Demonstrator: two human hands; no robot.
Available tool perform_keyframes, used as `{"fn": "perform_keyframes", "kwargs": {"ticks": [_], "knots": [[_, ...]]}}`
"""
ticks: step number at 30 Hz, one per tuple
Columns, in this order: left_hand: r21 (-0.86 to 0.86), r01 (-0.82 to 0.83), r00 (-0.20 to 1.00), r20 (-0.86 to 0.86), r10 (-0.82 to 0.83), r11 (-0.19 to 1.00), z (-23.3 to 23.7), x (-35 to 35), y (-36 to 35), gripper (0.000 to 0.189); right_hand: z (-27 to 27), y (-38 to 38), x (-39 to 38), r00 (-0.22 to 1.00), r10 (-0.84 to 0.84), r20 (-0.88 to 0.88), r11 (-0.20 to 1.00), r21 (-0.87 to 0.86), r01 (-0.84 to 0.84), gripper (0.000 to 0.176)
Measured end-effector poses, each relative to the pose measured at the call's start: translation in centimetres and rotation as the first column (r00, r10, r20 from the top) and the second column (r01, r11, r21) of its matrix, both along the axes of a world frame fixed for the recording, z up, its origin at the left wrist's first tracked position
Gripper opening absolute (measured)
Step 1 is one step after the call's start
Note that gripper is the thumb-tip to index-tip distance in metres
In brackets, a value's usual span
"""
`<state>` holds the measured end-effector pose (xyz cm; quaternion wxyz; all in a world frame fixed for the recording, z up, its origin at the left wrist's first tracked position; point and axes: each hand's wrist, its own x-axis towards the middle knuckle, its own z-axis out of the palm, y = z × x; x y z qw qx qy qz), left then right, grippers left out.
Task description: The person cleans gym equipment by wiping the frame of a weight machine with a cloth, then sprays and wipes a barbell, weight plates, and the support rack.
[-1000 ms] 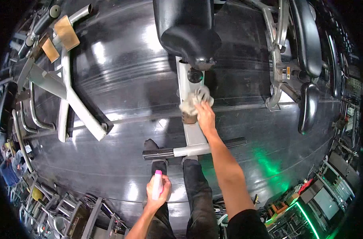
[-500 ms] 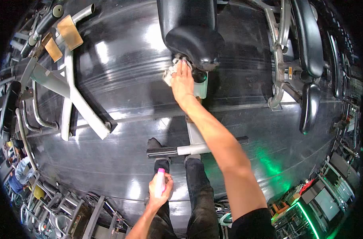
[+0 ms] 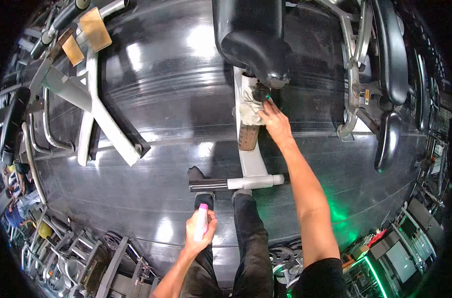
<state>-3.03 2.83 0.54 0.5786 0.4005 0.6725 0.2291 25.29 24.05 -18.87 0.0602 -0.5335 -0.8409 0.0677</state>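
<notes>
A white bottle with a pink top (image 3: 201, 222) stands upright in my left hand (image 3: 209, 230), whose fingers are wrapped around it, low in front of my legs. My right hand (image 3: 277, 121) reaches forward to the bench's post and grips the edge of a whitish cloth (image 3: 251, 110). The cloth lies against the post just below a black knob (image 3: 260, 93), with my fingertips close to the knob. Above them is the black padded seat (image 3: 251, 37) of the bench. Below the cloth, a brown perforated part (image 3: 248, 137) shows on the light grey frame (image 3: 254, 161).
The bench's crossbar with a black ribbed grip (image 3: 207, 185) lies across by my feet. A white-framed machine (image 3: 94, 99) stands at left, and another with black pads (image 3: 388, 59) at right. Racks and equipment line both sides; people are visible at far left.
My right hand has moved right with the cloth, from the left side of the post onto its front and right side. The left hand still holds the bottle. The view has shifted slightly.
</notes>
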Motion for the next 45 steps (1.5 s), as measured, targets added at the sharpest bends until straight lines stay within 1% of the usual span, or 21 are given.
{"fn": "perform_keyframes", "kwargs": {"ticks": [8, 10, 11, 12, 15, 16, 18, 20, 25, 28, 30, 32, 33, 36, 38, 39, 41, 42, 43, 44, 45], "knots": [[0.096, 0.03, 0.999, 0.041, -0.034, 0.995, 0.8, 0.4, 0.6, 0.017, 0.4, 1.2, 0.9, 0.875, -0.439, -0.203, 0.898, -0.1, 0.428, 0.033], [0.082, 0.022, 0.999, 0.04, -0.025, 0.996, 1.0, 0.2, 0.3, 0.017, 0.4, 2.9, 0.6, 0.389, -0.755, -0.528, 0.595, -0.302, 0.745, 0.037], [0.07, 0.02, 0.999, 0.038, -0.022, 0.997, 1.0, 0.2, 0.3, 0.018, -1.0, 3.7, 0.8, 0.388, -0.762, -0.518, 0.571, -0.258, 0.779, 0.04], [0.074, 0.022, 0.999, 0.042, -0.025, 0.997, 0.8, 0.0, 0.2, 0.018, 3.1, 4.8, -0.4, 0.226, -0.831, -0.509, 0.525, -0.578, 0.625, 0.039], [0.084, -0.01, 0.996, 0.091, 0.002, 0.996, 0.5, -0.2, -0.1, 0.019, -1.5, 3.4, -1.4, 0.701, -0.447, -0.556, 0.845, -0.005, 0.535, 0.037], [0.084, 0.015, 0.998, 0.057, -0.02, 0.996, 1.0, -0.2, 0.2, 0.018, -2.3, 2.4, -2.2, 0.705, -0.471, -0.531, 0.821, 0.028, 0.57, 0.035], [0.088, 0.046, 0.999, 0.022, -0.048, 0.995, 1.2, -0.2, 0.5, 0.018, -0.8, -0.6, -3.5, 0.705, -0.694, -0.144, 0.706, -0.329, 0.627, 0.023], [0.114, 0.052, 0.998, 0.018, -0.054, 0.992, 1.1, -0.4, 0.3, 0.016, -3.8, -5.2, -3.4, 0.83, -0.511, -0.224, 0.86, -0.147, 0.489, 0.024], [0.065, 0.008, 0.998, 0.057, -0.012, 0.998, 1.9, -0.2, 0.6, 0.015, -0.7, -8.1, -4.3, 0.73, -0.538, -0.421, 0.809, -0.5, 0.309, 0.04], [0.076, 0.011, 0.999, 0.041, -0.015, 0.997, 1.1, -0.4, -0.2, 0.015, 2.7, -4.0, -6.8, 0.842, -0.294, -0.452, 0.933, -0.328, 0.15, 0.041], [0.099, 0.009, 0.999, 0.035, -0.013, 0.995, 0.8, -0.7, -0.8, 0.015, 3.5, 0.4, -8.7, 0.926, -0.127, -0.356, 0.992, -0.048, 0.118, 0.045], [0.051, 0.023, 0.998, 0.059, -0.026, 0.998, 0.9, -0.8, -1.0, 0.016, 4.6, 4.6, -10.3, 0.957, -0.158, -0.242, 0.982, 0.061, 0.178, 0.036], [0.046, 0.021, 0.998, 0.057, -0.024, 0.999, 1.2, -0.8, -1.0, 0.016, 3.9, 5.4, -11.3, 0.957, -0.157, -0.243, 0.983, 0.056, 0.176, 0.036], [0.057, 0.009, 0.999, 0.042, -0.011, 0.998, 1.8, -0.5, -0.2, 0.017, 2.2, 5.3, -13.2, 0.885, -0.419, 0.203, 0.907, 0.048, 0.419, 0.04], [0.034, 0.003, 1.0, 0.026, -0.003, 0.999, 1.8, -0.7, -0.3, 0.016, 1.4, 4.3, -12.6, 0.893, -0.257, 0.37, 0.951, -0.067, 0.302, 0.049], [0.032, 0.004, 1.0, 0.026, -0.005, 0.999, 1.8, -0.8, -0.4, 0.016, 0.6, 3.2, -11.9, 0.893, -0.257, 0.37, 0.951, -0.069, 0.303, 0.049], [0.097, 0.048, 0.999, -0.004, -0.048, 0.994, 1.5, -1.0, -0.5, 0.017, -0.3, 0.6, -9.3, 0.956, -0.287, -0.06, 0.955, -0.09, 0.281, 0.053], [0.095, 0.044, 0.999, -0.004, -0.044, 0.995, 1.5, -1.0, -0.6, 0.017, 0.4, -0.5, -7.7, 0.89, -0.379, -0.252, 0.906, -0.297, 0.302, 0.054], [0.08, 0.013, 1.0, 0.026, -0.015, 0.997, 1.4, -1.0, -0.6, 0.017, -2.5, -1.7, -5.5, 0.901, -0.343, -0.264, 0.928, -0.246, 0.281, 0.054], [0.065, -0.02, 0.998, 0.055, 0.016, 0.998, 1.4, -0.9, -0.6, 0.017, -1.2, -2.5, -3.7, 0.847, -0.478, -0.234, 0.83, -0.437, 0.347, 0.045], [0.065, -0.024, 0.998, 0.055, 0.021, 0.998, 1.3, -0.9, -0.7, 0.017, -3.5, -3.6, -0.8, 0.938, -0.339, -0.065, 0.894, -0.332, 0.3, 0.035]]}}
